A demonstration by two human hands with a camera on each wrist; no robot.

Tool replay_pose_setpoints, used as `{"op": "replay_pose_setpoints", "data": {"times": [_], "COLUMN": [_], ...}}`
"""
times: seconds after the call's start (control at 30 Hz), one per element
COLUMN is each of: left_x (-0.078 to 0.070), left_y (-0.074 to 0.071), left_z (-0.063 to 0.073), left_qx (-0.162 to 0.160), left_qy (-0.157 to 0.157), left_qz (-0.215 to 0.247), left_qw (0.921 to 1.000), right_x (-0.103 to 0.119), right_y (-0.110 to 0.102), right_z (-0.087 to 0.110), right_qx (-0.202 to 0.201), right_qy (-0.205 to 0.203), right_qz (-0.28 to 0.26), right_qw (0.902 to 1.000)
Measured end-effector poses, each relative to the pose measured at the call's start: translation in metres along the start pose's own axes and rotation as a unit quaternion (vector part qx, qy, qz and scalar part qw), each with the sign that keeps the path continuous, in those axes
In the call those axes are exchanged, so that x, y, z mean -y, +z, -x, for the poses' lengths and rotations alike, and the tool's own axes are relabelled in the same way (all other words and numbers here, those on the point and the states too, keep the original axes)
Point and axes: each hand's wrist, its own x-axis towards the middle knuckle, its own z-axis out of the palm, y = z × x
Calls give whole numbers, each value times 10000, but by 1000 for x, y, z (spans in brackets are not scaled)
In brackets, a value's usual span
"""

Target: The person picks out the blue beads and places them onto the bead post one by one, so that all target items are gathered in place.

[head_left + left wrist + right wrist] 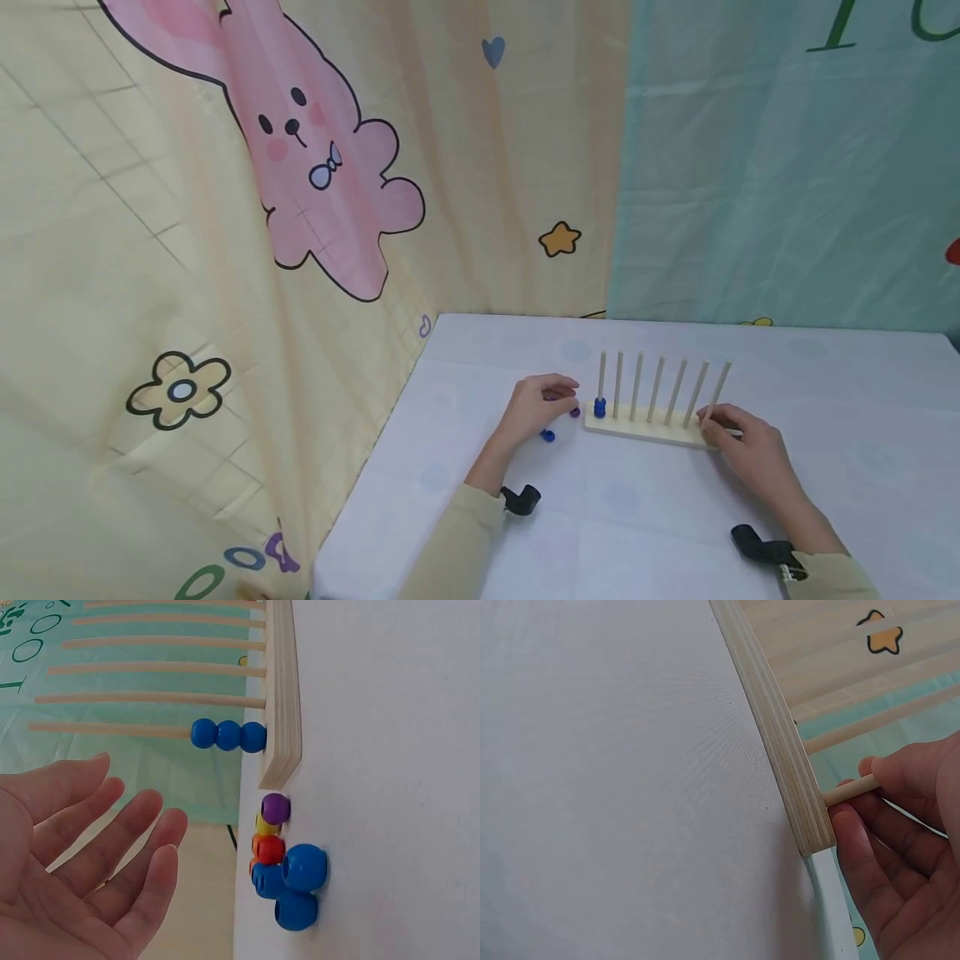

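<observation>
A wooden peg board (645, 427) with several upright pegs stands on the table. Three blue beads (228, 735) are stacked on its leftmost peg. My left hand (538, 407) hovers left of the board, fingers loosely bent and holding nothing. Loose beads lie below and beside it, among them a purple bead (276, 808), a red bead (271, 850), a yellow one partly hidden and several blue beads (305, 868). At the other end, my right hand (753, 450) pinches the rightmost peg (851, 790) near its base, between thumb and fingers.
A white patterned cloth (622, 508) covers the table. Behind it hangs a printed curtain (480, 167) in cream and teal. Each wrist wears a black camera mount, such as the left mount (522, 500).
</observation>
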Motion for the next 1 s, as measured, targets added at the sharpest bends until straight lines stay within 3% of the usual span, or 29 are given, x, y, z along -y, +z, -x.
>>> {"op": "replay_pose_setpoints", "data": {"times": [0.23,0.67,1.0], "left_x": [16,40,53], "left_y": [-15,-26,-24], "left_z": [12,24,28], "left_qx": [214,754,844], "left_qy": [44,-612,-386], "left_qz": [-255,-431,-192], "left_qw": [9994,9943,9955], "right_x": [-1,-3,0], "right_y": [2,3,1], "right_z": [1,-1,1], "right_qx": [6,-31,-23], "right_qy": [-77,-78,-46], "right_qz": [-33,-5,5], "right_qw": [10000,10000,10000]}}
